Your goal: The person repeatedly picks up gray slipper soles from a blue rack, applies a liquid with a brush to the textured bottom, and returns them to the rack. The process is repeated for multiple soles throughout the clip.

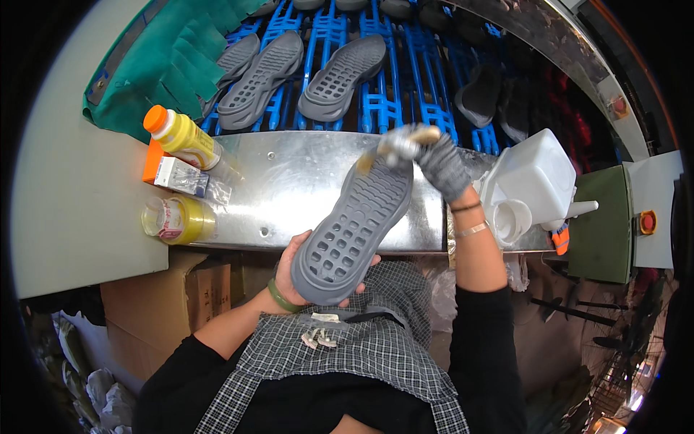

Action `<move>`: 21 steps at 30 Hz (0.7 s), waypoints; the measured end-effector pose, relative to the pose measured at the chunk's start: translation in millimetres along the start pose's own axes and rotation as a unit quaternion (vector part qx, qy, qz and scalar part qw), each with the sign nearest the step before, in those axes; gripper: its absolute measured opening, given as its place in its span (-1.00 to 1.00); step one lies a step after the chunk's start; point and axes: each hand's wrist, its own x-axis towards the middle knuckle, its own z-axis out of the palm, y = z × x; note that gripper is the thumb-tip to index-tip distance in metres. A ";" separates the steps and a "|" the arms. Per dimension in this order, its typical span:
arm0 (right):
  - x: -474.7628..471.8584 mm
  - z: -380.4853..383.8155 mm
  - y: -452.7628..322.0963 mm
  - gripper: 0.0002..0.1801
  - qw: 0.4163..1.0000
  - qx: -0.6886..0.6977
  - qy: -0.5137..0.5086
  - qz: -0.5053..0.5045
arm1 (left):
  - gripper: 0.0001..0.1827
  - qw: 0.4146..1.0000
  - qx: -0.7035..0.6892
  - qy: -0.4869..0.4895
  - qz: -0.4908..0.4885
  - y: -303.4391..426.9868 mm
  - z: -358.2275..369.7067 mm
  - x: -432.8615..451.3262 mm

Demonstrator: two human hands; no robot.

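Observation:
My left hand [290, 271], bare, cups the heel end of a grey shoe sole [352, 228] from below. The sole tilts over the near edge of a metal worktop [260, 184], its grid of square recesses facing up. My right hand [415, 146] wears a grey knitted glove and grips a brush [404, 145] with a light wooden handle. The brush is blurred, and its light brown head is at the toe end of the sole. Other grey soles [341, 78] lie on blue plastic racks [382, 108] behind the worktop.
At left on the worktop stand a yellow bottle with an orange cap [187, 138], a small box [181, 176] and rolls of clear yellowish tape [190, 217]. A white plastic jug [537, 173] and white cup [509, 221] are at right. A cardboard box [146, 309] sits below left; green strip curtain [173, 70] hangs upper left.

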 end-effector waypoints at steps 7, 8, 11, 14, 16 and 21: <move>-9.0 -20.5 18.0 -0.66 0.992 -0.043 -0.099 -0.071 | -0.19 1.000 0.023 0.008 0.012 7.9 -5.6 2.3; -18.4 -25.7 40.2 -0.66 0.989 -0.120 -0.080 -0.037 | -0.18 1.000 0.025 0.014 0.001 9.6 -6.7 3.5; 9.4 10.0 15.6 -0.72 0.985 -0.158 0.041 -0.054 | -0.18 1.000 0.022 0.005 0.008 9.3 -7.2 1.4; 3.7 4.6 -3.1 -0.67 0.984 -0.017 0.175 -0.016 | -0.18 1.000 0.025 -0.005 0.015 8.7 -8.1 5.4; -23.4 14.1 -6.6 -0.61 0.983 0.067 0.172 -0.005 | -0.18 0.999 0.029 -0.005 0.019 7.6 -14.6 7.3; -87.6 74.9 -29.5 -0.66 0.991 -0.033 0.123 0.049 | -0.17 0.999 0.028 -0.006 0.031 -1.5 -21.4 13.8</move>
